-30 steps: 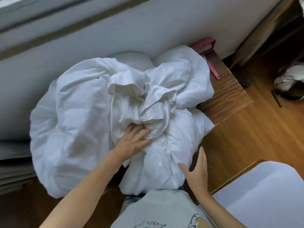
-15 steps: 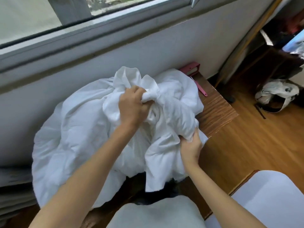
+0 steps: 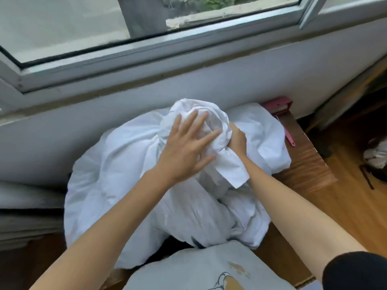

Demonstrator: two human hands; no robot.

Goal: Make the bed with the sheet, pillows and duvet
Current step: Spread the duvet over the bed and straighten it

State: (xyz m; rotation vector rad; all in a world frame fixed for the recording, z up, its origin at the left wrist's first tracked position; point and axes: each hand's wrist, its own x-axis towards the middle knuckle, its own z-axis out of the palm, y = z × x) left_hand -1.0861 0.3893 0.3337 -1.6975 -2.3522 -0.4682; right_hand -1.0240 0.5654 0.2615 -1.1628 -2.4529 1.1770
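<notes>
A crumpled heap of white bedding (image 3: pixel 117 185) lies on a wooden table (image 3: pixel 307 164) below the window. A bunched white sheet (image 3: pixel 211 114) is raised above the heap. My left hand (image 3: pixel 186 149) lies spread on the near side of the bunch, fingers straight. My right hand (image 3: pixel 237 141) grips the bunch from its right side, fingers curled into the cloth. A loose flap of the sheet (image 3: pixel 232 172) hangs over my right wrist. I cannot tell pillows and duvet apart within the heap.
The wall and window sill (image 3: pixel 146 80) run close behind the table. A pink object (image 3: pixel 278 105) sits at the table's far right corner. Wooden floor (image 3: pixel 356 195) with a bag (image 3: pixel 377 155) lies to the right. Grey slabs (image 3: pixel 25 216) are stacked at left.
Both hands have gathered the sheet into a bunch and lifted it. My left hand let go of its grip and now lies flat on it. My right hand moved up to the bunch.
</notes>
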